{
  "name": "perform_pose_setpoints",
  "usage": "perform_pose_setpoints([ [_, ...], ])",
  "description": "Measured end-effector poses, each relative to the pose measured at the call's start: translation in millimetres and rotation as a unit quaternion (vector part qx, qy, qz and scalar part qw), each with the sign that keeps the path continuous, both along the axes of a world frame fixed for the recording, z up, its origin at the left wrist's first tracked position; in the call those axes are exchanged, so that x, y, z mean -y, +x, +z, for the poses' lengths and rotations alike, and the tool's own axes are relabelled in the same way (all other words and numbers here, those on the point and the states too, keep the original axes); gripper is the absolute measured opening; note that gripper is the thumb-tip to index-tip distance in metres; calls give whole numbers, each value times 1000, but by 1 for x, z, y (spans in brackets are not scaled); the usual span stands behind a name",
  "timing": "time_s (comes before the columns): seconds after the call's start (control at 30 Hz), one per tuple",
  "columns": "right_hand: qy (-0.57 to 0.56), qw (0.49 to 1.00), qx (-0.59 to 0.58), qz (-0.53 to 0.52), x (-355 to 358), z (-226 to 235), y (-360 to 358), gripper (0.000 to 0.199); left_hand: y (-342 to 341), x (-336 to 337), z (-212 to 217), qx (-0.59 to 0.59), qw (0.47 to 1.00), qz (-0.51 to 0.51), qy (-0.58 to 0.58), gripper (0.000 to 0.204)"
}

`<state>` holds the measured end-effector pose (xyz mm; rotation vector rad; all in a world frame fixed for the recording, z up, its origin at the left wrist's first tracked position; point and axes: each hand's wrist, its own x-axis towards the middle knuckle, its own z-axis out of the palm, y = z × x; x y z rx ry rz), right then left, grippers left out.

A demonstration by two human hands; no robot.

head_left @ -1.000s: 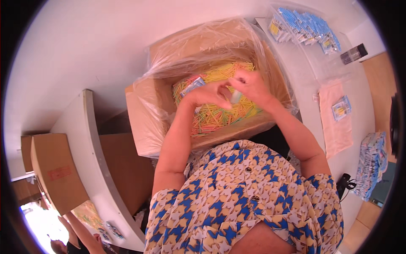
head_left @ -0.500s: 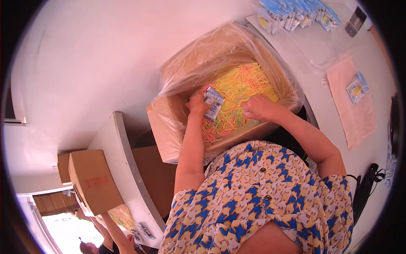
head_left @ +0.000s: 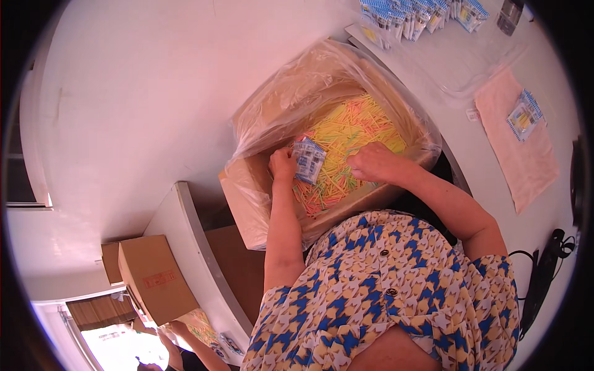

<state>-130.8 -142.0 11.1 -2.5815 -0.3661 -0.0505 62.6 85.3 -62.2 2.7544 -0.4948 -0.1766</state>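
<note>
My left hand [head_left: 284, 164] grips the edge of a small blue-and-white packet [head_left: 309, 161] over the left part of a lined cardboard box. Thin yellow, orange and green sticks [head_left: 349, 127] fill the box loosely. Just above them, on the right side, my right hand [head_left: 375, 162] is closed with its fingers curled in toward the packet. What those fingers hold, if anything, is hidden. Clear plastic lining [head_left: 278, 93] hangs over the walls of the cardboard box [head_left: 242, 207].
To the right, a similar packet [head_left: 525, 116] lies on a pink cloth [head_left: 516, 157]. Several packets [head_left: 421, 15] stand in a clear plastic bin [head_left: 458, 86]. A black strapped object [head_left: 542, 278] rests at far right. Lower left are another carton [head_left: 154, 278] and another person's arms [head_left: 198, 346].
The packet in my left hand has turned, showing more of its face. My right hand stays closed, a little farther left. The whole view has shifted slightly.
</note>
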Motion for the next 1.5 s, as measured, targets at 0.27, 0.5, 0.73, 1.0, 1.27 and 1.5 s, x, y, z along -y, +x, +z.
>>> perform_pose_setpoints([
  [0.27,11,992,2,-127,-1,10,6,20,-19,18,26,-306,873,-81,-370,12],
  [0.5,246,953,-121,-131,12,17,12,30,-48,45,60,-444,768,-186,-422,18],
  [0.73,257,949,-60,-171,15,10,10,28,-64,69,55,-440,730,-156,-499,15],
  [1.0,-76,993,-84,-26,12,11,-7,21,-54,64,50,-285,781,-150,-536,11],
  [1.27,286,935,-117,-173,22,81,16,25,-57,66,53,-351,711,-124,-596,9],
  [1.5,347,907,-79,-225,31,97,53,28,-58,73,53,-373,706,-167,-579,10],
])
